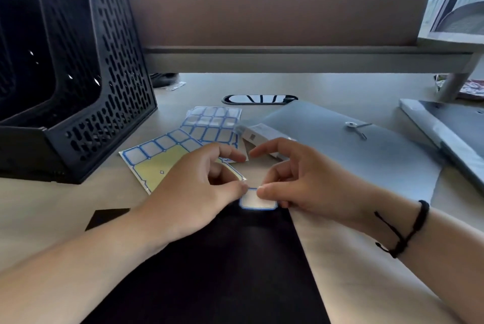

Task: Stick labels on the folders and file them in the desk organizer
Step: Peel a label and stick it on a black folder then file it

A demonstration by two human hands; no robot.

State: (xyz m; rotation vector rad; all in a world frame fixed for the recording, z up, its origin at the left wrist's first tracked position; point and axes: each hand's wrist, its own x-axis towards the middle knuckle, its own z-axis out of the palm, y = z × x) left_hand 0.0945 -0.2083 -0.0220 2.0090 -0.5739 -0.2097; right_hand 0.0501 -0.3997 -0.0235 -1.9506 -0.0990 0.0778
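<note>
Left hand: bare, nothing worn on wrist or forearm.
Right hand: bare; no sleeve in view.
Right wrist: thin black cord bracelet, loose end trailing along the forearm.

Perforated black plastic organizer, glossy label sheets, matt black folder, smooth pale desk.

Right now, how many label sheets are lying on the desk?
2. One partly peeled sheet lies just beyond the left hand, beside the black organizer. A fuller sheet lies behind it, toward the grey folder. More could be hidden under the hands.
</note>
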